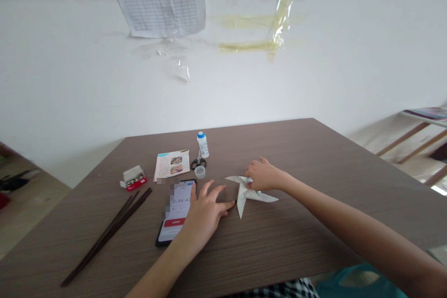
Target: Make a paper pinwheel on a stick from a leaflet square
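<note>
2 bare forearms [174,258], checkered clothing [296,289]

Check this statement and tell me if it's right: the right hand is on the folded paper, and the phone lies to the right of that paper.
Not quite: the head view shows the phone to the left of the folded paper. The right hand is indeed on it.
</note>
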Demonstrator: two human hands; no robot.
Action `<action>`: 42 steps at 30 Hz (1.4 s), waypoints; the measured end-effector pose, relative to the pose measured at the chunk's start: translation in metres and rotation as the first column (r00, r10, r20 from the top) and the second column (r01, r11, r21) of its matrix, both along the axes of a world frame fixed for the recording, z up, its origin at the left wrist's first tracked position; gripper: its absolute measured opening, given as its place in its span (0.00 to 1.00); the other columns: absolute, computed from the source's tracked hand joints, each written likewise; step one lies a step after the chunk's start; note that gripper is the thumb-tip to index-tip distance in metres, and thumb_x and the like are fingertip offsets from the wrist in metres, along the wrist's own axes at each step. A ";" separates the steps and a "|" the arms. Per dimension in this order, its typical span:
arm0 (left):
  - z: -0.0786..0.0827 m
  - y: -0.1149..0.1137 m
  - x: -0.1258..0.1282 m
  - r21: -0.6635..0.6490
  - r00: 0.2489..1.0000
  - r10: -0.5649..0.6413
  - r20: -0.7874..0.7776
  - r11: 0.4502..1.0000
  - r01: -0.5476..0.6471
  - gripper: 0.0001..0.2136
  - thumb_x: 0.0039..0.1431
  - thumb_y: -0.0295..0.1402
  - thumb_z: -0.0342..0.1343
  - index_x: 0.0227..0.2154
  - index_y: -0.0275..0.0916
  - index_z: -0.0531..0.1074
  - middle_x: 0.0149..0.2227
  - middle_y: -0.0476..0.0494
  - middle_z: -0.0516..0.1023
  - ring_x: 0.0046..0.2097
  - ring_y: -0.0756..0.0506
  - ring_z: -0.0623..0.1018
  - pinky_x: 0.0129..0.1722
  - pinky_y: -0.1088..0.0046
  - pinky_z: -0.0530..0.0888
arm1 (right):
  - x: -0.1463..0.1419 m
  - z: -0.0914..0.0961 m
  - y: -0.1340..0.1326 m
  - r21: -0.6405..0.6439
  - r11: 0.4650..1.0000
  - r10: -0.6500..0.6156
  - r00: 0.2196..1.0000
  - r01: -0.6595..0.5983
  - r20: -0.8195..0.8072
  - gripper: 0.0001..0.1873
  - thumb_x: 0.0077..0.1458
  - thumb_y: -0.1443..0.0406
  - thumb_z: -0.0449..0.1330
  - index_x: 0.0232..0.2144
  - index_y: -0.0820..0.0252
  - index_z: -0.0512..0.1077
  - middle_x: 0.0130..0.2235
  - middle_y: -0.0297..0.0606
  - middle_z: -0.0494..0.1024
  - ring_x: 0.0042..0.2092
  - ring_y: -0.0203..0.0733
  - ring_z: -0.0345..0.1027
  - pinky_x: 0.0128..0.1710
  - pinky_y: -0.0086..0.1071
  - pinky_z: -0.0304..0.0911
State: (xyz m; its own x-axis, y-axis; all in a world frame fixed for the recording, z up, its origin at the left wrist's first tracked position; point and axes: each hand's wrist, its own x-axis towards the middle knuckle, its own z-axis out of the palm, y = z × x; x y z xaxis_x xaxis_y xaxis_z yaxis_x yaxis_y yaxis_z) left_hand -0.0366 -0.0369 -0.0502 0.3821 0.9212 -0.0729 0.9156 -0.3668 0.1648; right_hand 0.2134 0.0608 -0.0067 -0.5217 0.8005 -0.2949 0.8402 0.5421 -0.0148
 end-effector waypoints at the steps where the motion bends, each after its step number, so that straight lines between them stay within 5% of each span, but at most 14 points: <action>1: 0.001 0.000 0.001 -0.004 1.000 0.003 -0.005 1.000 -0.003 0.26 0.83 0.25 0.69 0.68 0.69 0.94 0.86 0.42 0.82 0.90 0.19 0.70 0.88 0.08 0.57 | 0.000 0.000 0.001 -0.008 1.000 -0.001 1.000 0.001 -0.003 0.14 0.77 0.59 0.73 0.57 0.55 0.96 0.66 0.58 0.95 0.77 0.72 0.81 0.85 0.66 0.64; 18: 0.006 0.000 0.004 -0.021 1.000 -0.002 -0.012 1.000 0.002 0.30 0.82 0.22 0.70 0.69 0.71 0.93 0.87 0.42 0.79 0.91 0.17 0.69 0.86 0.07 0.61 | 0.011 -0.014 0.007 -0.083 0.982 -0.179 0.975 0.169 -0.134 0.09 0.72 0.62 0.77 0.52 0.49 0.95 0.62 0.47 0.97 0.76 0.70 0.82 0.80 0.58 0.70; 29: 0.010 -0.002 0.008 -0.044 1.000 0.018 -0.005 0.999 -0.018 0.30 0.82 0.20 0.67 0.69 0.69 0.93 0.89 0.40 0.77 0.91 0.17 0.68 0.87 0.07 0.59 | 0.004 -0.015 0.006 -0.105 0.962 -0.267 0.950 0.252 -0.160 0.09 0.70 0.62 0.78 0.50 0.49 0.95 0.62 0.48 0.97 0.79 0.68 0.80 0.87 0.66 0.62; 42: 0.002 -0.001 0.004 -0.011 0.999 -0.011 -0.031 1.000 0.011 0.30 0.83 0.23 0.65 0.71 0.71 0.92 0.88 0.42 0.78 0.90 0.18 0.69 0.85 0.07 0.64 | 0.002 -0.021 0.004 -0.074 0.958 -0.285 0.946 0.277 -0.153 0.10 0.71 0.60 0.77 0.52 0.45 0.96 0.63 0.50 0.96 0.81 0.69 0.77 0.84 0.68 0.65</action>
State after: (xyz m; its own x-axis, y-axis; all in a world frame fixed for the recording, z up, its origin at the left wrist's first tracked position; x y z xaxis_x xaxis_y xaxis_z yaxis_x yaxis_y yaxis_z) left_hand -0.0321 -0.0374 -0.0483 0.3898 0.9160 -0.0947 0.9162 -0.3754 0.1402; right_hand 0.2158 0.0648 -0.0277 -0.3217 0.9075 -0.2700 0.9424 0.2794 -0.1838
